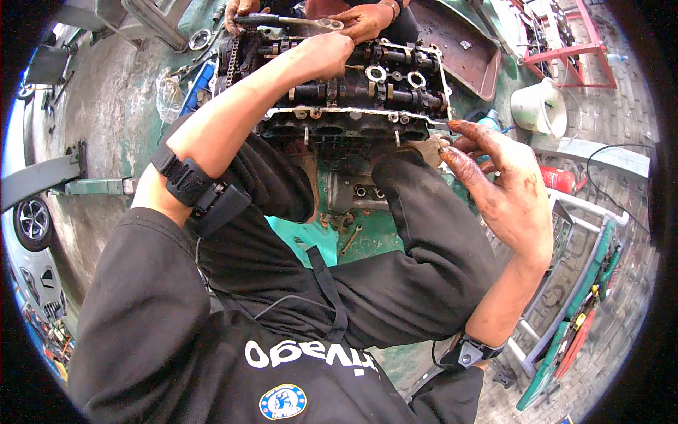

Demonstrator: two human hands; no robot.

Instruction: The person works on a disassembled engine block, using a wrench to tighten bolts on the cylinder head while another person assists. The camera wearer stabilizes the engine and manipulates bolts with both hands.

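Note:
An engine cylinder head (339, 115) with exposed camshafts (406, 97) lies in front of me at the top of the view. My left hand (326, 56) reaches over its middle, fingers curled down and closed; whatever they grip is hidden beneath them. At the head's near right corner, my right hand (505, 184) hovers with grease-blackened fingers apart, holding nothing that I can see. Across from me, a co-worker's hands (364, 20) hold a long ratchet wrench (304, 21) above the far edge. A timing chain (232, 60) runs along the left end.
A brown metal tray (462, 49) lies beyond the cylinder head, with a white bucket (540, 106) to its right. Another metal engine part (346, 189) and a spanner (351, 240) are on the floor between my legs. A red cylinder (558, 179) and a metal frame (593, 226) stand at right.

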